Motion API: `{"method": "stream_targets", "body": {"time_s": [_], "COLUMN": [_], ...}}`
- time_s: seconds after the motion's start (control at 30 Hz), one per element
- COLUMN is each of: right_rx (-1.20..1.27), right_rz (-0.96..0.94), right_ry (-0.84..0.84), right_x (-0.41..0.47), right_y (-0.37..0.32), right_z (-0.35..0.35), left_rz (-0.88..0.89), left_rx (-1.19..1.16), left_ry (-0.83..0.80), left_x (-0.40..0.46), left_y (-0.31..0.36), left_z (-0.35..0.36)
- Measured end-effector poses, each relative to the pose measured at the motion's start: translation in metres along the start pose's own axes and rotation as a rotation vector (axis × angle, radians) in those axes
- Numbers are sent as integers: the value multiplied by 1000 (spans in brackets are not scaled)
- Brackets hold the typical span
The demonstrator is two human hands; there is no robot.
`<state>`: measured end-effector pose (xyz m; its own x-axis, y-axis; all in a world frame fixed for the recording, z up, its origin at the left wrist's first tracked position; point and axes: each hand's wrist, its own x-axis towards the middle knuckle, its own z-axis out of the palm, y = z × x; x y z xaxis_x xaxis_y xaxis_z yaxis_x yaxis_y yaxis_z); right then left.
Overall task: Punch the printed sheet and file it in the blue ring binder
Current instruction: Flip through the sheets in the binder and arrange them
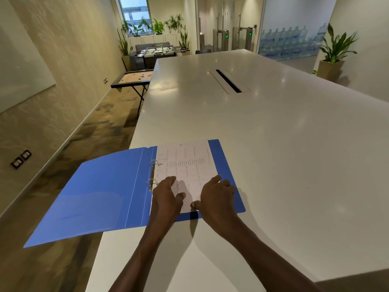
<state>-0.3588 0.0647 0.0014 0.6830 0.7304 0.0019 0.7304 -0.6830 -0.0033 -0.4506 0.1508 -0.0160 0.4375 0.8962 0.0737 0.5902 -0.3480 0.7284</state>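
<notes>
The blue ring binder (101, 192) lies open at the left edge of the white table (273, 144); its left cover hangs out past the edge. The printed sheet (187, 165) with a table of text lies on the binder's right half, its left margin at the two metal rings (153, 173). My left hand (166, 197) rests flat on the sheet's lower left part, close to the lower ring. My right hand (216, 194) presses on the sheet's lower right corner, thumb at its bottom edge. Whether the rings are closed through the sheet I cannot tell. No hole punch is in view.
A long cable slot (229, 81) is set into the table's middle. Left of the table are the floor, a small game table (132, 79) on folding legs, and farther back a foosball table (156, 52). Potted plants stand at the back and far right.
</notes>
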Motion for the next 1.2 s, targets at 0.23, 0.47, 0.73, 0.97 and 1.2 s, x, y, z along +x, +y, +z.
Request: {"method": "stream_targets", "body": {"time_s": [0.23,0.47,0.73,0.97,1.2], "right_rx": [130,922,1208,997,840], "right_rz": [14,7,57,-194,-217], "right_ry": [-13,-131,87,103,-35], "right_x": [6,13,24,11,-2], "right_y": [-12,-8,15,1,-21], "right_z": [0,0,-14,-3,4], "left_rz": [-5,7,86,-45,-272], "left_rx": [76,50,126,-163,-666], "left_ry": [-42,-73,-89,-139,-186], "left_x": [2,2,6,24,39], "left_y": [4,5,1,31,40], "left_z": [2,-3,-6,-29,-29]}}
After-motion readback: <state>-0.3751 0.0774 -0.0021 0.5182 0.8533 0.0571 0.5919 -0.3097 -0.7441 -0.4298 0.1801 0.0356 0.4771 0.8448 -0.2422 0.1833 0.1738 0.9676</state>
